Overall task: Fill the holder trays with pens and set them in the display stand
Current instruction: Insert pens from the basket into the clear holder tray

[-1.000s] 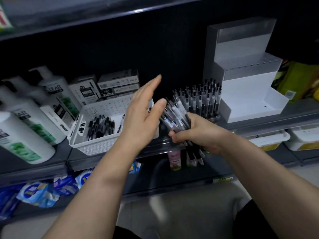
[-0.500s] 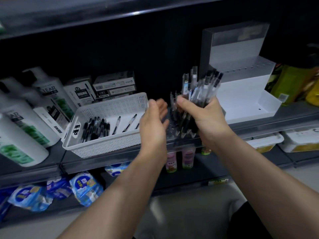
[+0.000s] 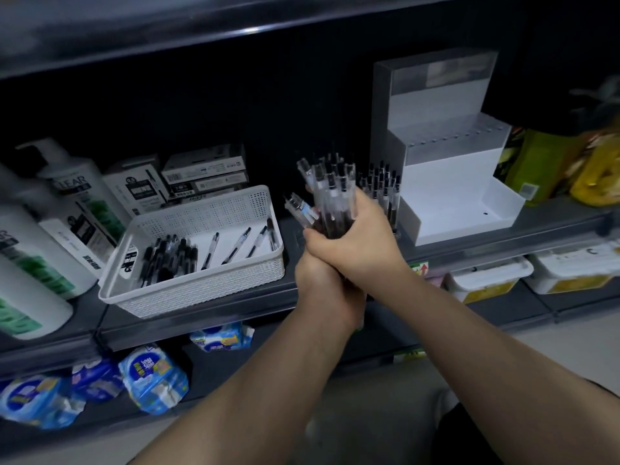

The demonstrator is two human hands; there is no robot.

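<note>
Left hand (image 3: 323,286) is now brought in under right hand (image 3: 359,239), closing the earlier gap. Pen bundle (image 3: 330,196) is gripped upright by both sets of curled fingers. Loose pens (image 3: 174,256) are left in basket (image 3: 208,213) at 9 o'clock. Display stand (image 3: 446,182) is seen at 2 o'clock.

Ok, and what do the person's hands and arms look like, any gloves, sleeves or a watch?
The left hand and right hand wear no gloves, and no ring shows on the parts in view. The left forearm and right forearm carry no sleeve, watch or band. A dark garment shows at the lower right; whether it is a sleeve cannot be told.
</note>
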